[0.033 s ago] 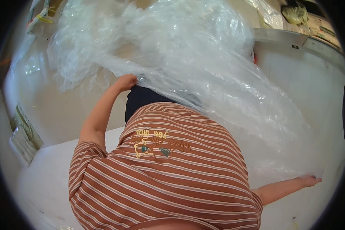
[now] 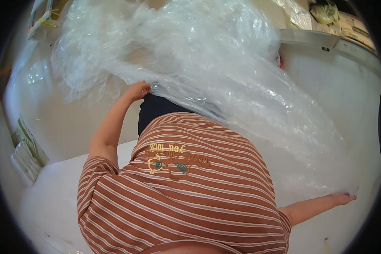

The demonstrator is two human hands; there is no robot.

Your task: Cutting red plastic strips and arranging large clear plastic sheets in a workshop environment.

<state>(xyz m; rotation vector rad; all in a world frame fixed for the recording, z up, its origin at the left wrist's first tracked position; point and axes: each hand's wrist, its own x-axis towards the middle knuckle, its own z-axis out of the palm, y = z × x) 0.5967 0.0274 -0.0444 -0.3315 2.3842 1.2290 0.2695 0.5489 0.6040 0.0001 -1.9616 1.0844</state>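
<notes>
A large crumpled sheet of clear plastic film spreads from the far side across my front and out to the right. Close to my dark trousers, my left hand is closed on the near edge of the film. My right arm is stretched far out to the right. At its end my right hand pinches a corner of the same film, and the sheet runs between both hands. The fingertips of each hand are partly hidden.
Beyond the film on the right stands a pale panel with a grey metal edge. Bags and packets lie at the far right. Folded plastic bundles rest at the left, and yellow ties hang at the far left.
</notes>
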